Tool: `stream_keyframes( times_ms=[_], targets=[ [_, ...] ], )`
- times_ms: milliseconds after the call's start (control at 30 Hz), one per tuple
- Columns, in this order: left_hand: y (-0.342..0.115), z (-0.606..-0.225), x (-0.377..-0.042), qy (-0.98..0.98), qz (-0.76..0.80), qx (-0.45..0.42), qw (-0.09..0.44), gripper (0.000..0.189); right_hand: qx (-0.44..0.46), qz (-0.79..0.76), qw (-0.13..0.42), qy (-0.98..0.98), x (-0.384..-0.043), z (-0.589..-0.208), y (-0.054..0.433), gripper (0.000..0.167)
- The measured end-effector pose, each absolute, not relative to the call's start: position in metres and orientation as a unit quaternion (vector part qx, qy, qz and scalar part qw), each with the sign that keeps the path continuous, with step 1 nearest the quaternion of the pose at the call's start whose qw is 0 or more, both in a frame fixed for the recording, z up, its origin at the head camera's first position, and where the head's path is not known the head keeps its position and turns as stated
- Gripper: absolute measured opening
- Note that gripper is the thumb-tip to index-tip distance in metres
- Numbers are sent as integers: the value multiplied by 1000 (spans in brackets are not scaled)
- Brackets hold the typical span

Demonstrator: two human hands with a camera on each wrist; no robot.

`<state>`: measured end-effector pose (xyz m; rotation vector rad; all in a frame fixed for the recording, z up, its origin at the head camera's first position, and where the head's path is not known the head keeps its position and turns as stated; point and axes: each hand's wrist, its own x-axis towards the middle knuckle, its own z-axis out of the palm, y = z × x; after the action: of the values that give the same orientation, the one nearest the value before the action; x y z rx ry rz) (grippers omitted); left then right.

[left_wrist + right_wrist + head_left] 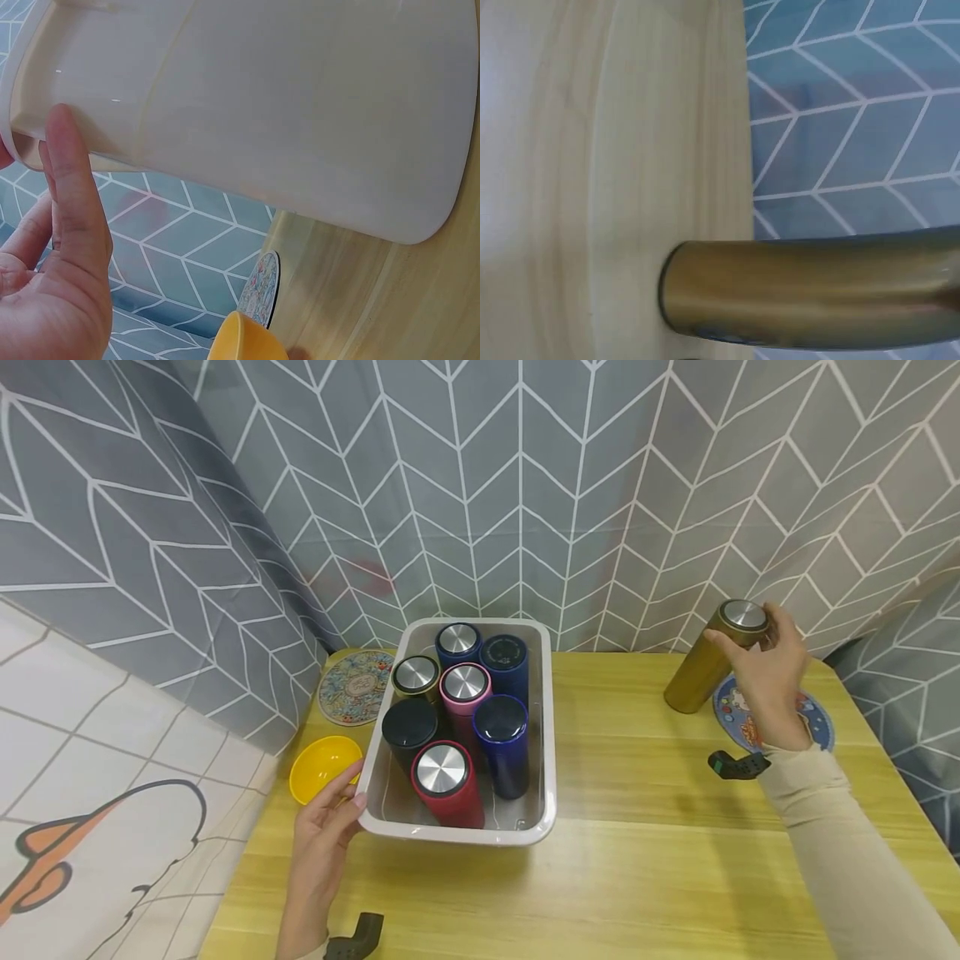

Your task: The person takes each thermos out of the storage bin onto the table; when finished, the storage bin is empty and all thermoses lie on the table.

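My right hand (pixel 774 681) grips a gold-brown thermos bottle (pixel 703 667) near its silver-topped lid, at the right of the table in the head view. In the right wrist view the bottle's base (pixel 705 292) shows over the wood by the back edge. At the middle left, my left hand (pixel 318 839) holds the rim of a white plastic bin (pixel 548 743), thumb on the rim and fingers outside. Several thermos bottles stand in the bin, among them a red one (pixel 459 797), a pink one (pixel 465 693), a black one (pixel 410 727) and a glossy blue one (pixel 506 756).
A yellow bowl (pixel 318 768) sits left of the bin, with a round patterned mat (pixel 356 687) behind it. Another round mat, blue (pixel 819 722), lies partly under the right hand. Grey chevron-patterned curtain (pixel 585 527) hangs behind the wooden table (pixel 622 877).
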<state>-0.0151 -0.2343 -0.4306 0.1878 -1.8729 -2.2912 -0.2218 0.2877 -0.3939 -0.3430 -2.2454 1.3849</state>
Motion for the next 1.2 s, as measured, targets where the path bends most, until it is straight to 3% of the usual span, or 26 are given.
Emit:
stream_keyframes(
  times_ms=[200, 333, 800, 1200],
  targets=[
    [-234, -431, -15, -626, -773, 56, 90, 41, -80, 431, 263, -860, -206, -372, 272, 81],
    [-234, -431, -15, -627, -771, 63, 90, 41, -24, 403, 243, -882, -191, -352, 250, 84],
    [-235, -432, -15, -636, -765, 65, 82, 41, 211, 494, -46, -842, -139, -329, 179, 73],
    [-235, -432, -15, -637, -763, 64, 83, 41, 257, 536, -125, -795, -120, -347, 132, 75]
  ],
)
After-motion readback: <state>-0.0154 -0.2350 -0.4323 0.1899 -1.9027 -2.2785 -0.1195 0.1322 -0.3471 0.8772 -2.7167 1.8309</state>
